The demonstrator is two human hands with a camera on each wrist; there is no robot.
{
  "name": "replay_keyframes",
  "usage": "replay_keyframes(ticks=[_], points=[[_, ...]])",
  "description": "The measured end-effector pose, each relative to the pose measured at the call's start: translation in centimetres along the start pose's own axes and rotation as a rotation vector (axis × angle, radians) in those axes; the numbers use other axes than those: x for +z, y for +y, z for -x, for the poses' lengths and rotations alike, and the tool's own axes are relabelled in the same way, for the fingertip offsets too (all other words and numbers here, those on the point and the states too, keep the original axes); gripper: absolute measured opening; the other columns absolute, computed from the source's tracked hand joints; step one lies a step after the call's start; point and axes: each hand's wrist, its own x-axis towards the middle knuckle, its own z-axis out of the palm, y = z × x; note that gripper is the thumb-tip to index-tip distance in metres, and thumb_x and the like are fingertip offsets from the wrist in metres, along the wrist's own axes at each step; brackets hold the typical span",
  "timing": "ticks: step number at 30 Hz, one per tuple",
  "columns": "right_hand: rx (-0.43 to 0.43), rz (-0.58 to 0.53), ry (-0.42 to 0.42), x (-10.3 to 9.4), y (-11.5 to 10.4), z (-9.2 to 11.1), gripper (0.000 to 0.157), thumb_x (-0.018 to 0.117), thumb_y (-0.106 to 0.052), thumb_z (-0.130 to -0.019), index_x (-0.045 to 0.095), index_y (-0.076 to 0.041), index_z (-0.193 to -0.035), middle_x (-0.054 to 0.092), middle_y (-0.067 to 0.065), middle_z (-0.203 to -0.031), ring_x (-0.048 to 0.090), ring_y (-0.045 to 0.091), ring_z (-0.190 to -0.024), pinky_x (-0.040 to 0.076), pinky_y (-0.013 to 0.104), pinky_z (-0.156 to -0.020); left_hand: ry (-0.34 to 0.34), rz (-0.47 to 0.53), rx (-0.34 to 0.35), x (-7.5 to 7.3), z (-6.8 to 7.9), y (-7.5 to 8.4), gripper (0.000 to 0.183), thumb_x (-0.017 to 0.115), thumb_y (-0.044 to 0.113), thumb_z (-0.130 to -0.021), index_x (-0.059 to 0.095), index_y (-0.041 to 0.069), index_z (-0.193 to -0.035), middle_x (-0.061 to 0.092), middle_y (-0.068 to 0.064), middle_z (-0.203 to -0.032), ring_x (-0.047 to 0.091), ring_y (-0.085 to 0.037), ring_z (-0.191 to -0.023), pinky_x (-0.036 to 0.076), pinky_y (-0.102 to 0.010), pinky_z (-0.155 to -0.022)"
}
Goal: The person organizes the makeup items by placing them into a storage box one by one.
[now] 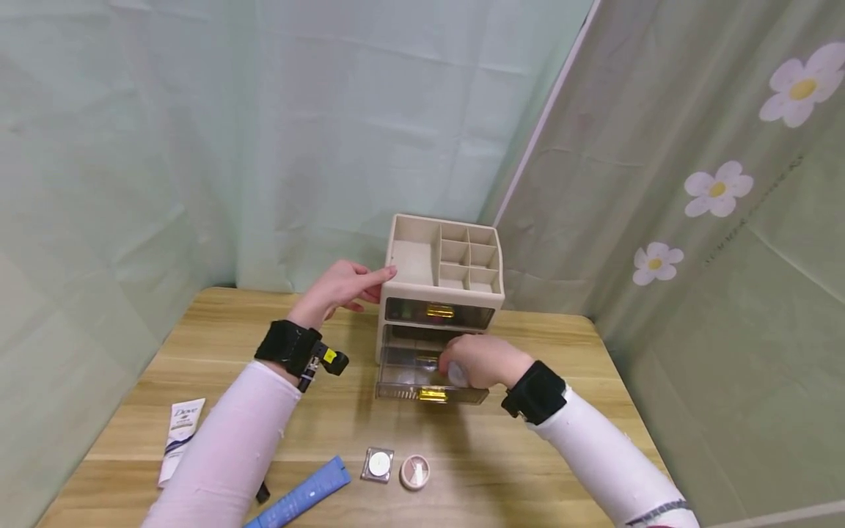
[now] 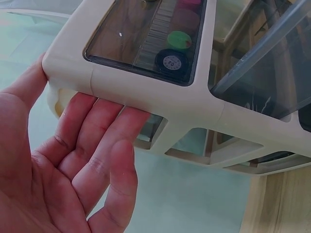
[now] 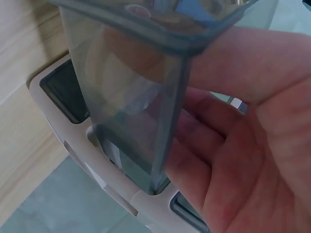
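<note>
A cream drawer organizer stands on the table, its lower clear drawer pulled out. My left hand holds the organizer's upper left corner, thumb on the top edge. In the left wrist view its fingertips lie against the side frame. Inside the open drawer my right hand pinches a round pale translucent thing; its exact kind is unclear. The right wrist view shows that hand partly behind the drawer's clear wall. The shut upper drawer holds small round colored items.
On the table lie a white Dove tube, a blue tube, a square compact and a round compact. A black-tipped item is mostly under my left sleeve. Curtains hang behind and at the right.
</note>
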Motion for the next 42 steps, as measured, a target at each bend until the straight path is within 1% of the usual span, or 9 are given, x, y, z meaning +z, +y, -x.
replay_keyframes(ticks=[6, 11, 18, 20, 28, 31, 35, 38, 42], points=[[0.006, 0.011, -0.032, -0.2, 0.1, 0.1, 0.051, 0.075, 0.02, -0.075, 0.081, -0.021, -0.105, 0.075, -0.004, -0.109, 0.068, 0.016, -0.102, 0.058, 0.038, -0.09, -0.001, 0.023, 0.002, 0.2, 0.1, 0.0, 0.078, 0.072, 0.068, -0.094, 0.071, -0.003, -0.125, 0.077, -0.02, -0.118, 0.074, -0.032, -0.109, 0.06, -0.047, -0.092], [0.025, -0.031, -0.061, -0.2, 0.2, 0.1, 0.051, 0.073, 0.02, -0.078, 0.082, -0.022, -0.106, 0.076, -0.007, -0.109, 0.068, 0.013, -0.102, 0.058, 0.036, -0.09, 0.001, 0.025, 0.001, 0.3, 0.0, -0.2, 0.079, 0.071, 0.07, -0.094, 0.071, -0.002, -0.126, 0.076, -0.02, -0.118, 0.074, -0.031, -0.109, 0.06, -0.046, -0.092], [-0.004, -0.103, -0.054, -0.2, 0.4, 0.0, 0.029, 0.076, 0.005, -0.091, 0.081, -0.02, -0.103, 0.075, -0.008, -0.101, 0.068, 0.013, -0.093, 0.057, 0.035, -0.084, 0.006, 0.03, 0.0, 0.3, -0.1, -0.4, 0.079, 0.072, 0.07, -0.093, 0.072, -0.002, -0.124, 0.077, -0.019, -0.116, 0.074, -0.03, -0.107, 0.06, -0.047, -0.092], [-0.003, -0.11, -0.055, -0.1, 0.4, 0.0, 0.027, 0.075, 0.004, -0.092, 0.081, -0.021, -0.103, 0.075, -0.008, -0.1, 0.068, 0.013, -0.091, 0.057, 0.035, -0.082, 0.005, 0.034, 0.003, 0.4, -0.1, -0.4, 0.079, 0.072, 0.07, -0.093, 0.072, -0.002, -0.124, 0.077, -0.019, -0.117, 0.074, -0.03, -0.107, 0.06, -0.048, -0.092], [0.021, -0.127, -0.056, 0.0, 0.2, -0.1, 0.041, 0.071, 0.014, -0.088, 0.082, -0.021, -0.107, 0.076, -0.008, -0.104, 0.07, 0.013, -0.097, 0.059, 0.036, -0.086, 0.014, 0.029, 0.005, 0.5, -0.2, -0.6, 0.079, 0.071, 0.071, -0.093, 0.073, -0.002, -0.123, 0.077, -0.019, -0.116, 0.074, -0.03, -0.107, 0.06, -0.046, -0.09], [-0.006, -0.144, -0.019, 0.0, 0.3, 0.0, 0.045, 0.066, 0.017, -0.088, 0.082, -0.019, -0.108, 0.077, -0.007, -0.106, 0.072, 0.013, -0.1, 0.059, 0.035, -0.09, 0.022, 0.032, 0.01, 0.5, -0.3, -0.5, 0.079, 0.071, 0.071, -0.093, 0.074, -0.002, -0.122, 0.078, -0.018, -0.114, 0.074, -0.031, -0.107, 0.06, -0.047, -0.09], [-0.046, -0.165, 0.049, -0.2, 0.5, 0.2, 0.045, 0.057, 0.016, -0.092, 0.082, -0.016, -0.112, 0.079, -0.003, -0.109, 0.073, 0.015, -0.104, 0.058, 0.035, -0.092, 0.027, 0.034, 0.019, 0.4, -0.3, -0.3, 0.077, 0.072, 0.07, -0.093, 0.074, -0.002, -0.121, 0.078, -0.017, -0.112, 0.075, -0.029, -0.104, 0.061, -0.042, -0.086], [-0.051, -0.2, 0.073, -0.3, 0.5, 0.5, 0.043, 0.056, 0.015, -0.096, 0.081, -0.014, -0.116, 0.079, -0.001, -0.113, 0.072, 0.017, -0.108, 0.058, 0.037, -0.094, 0.024, 0.035, 0.017, 0.3, -0.3, -0.3, 0.077, 0.072, 0.07, -0.093, 0.074, -0.002, -0.123, 0.078, -0.017, -0.113, 0.075, -0.029, -0.105, 0.061, -0.039, -0.083], [-0.053, -0.242, 0.109, -0.2, 0.5, 1.1, 0.036, 0.059, 0.01, -0.101, 0.08, -0.013, -0.119, 0.078, 0.0, -0.115, 0.071, 0.015, -0.109, 0.057, 0.037, -0.095, 0.017, 0.05, 0.008, 0.4, -0.3, -0.5, 0.079, 0.072, 0.072, -0.092, 0.074, 0.0, -0.124, 0.077, -0.018, -0.116, 0.073, -0.036, -0.113, 0.06, -0.05, -0.093]])
